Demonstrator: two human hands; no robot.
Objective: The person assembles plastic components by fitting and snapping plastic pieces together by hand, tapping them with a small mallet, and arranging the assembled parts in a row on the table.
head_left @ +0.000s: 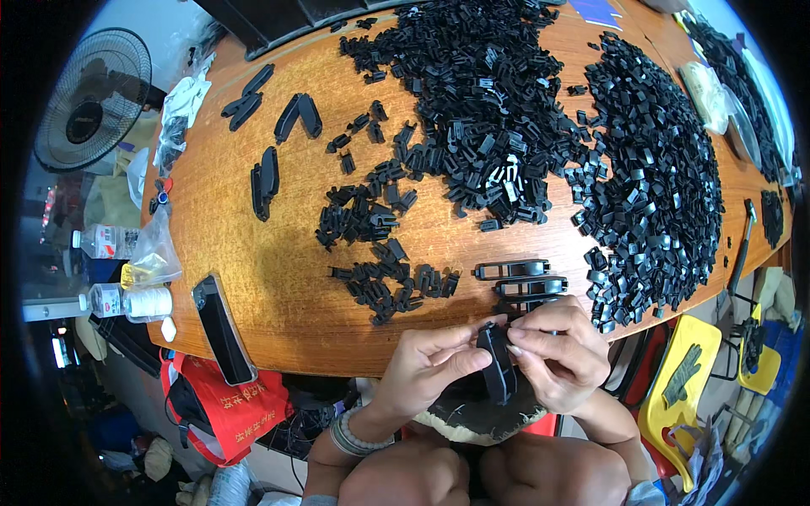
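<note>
Just past the table's near edge, my left hand (432, 368) pinches a long, curved black plastic part (496, 364) between thumb and fingers. My right hand (560, 356) closes on the upper right side of that same part; whether a smaller clip sits in its fingertips is hidden. Right beyond my hands lie a few black curved frames (521, 287) with open slots, side by side on the table. A loose group of small black clips (384, 282) lies to the left of these frames.
Large heaps of small black clips (481, 110) and black caps (658, 185) cover the far middle and right of the wooden table (228, 219). Joined black parts (298, 116) lie at far left. A phone (224, 329) rests near the left edge, beside bottles (105, 242) and a fan (93, 99).
</note>
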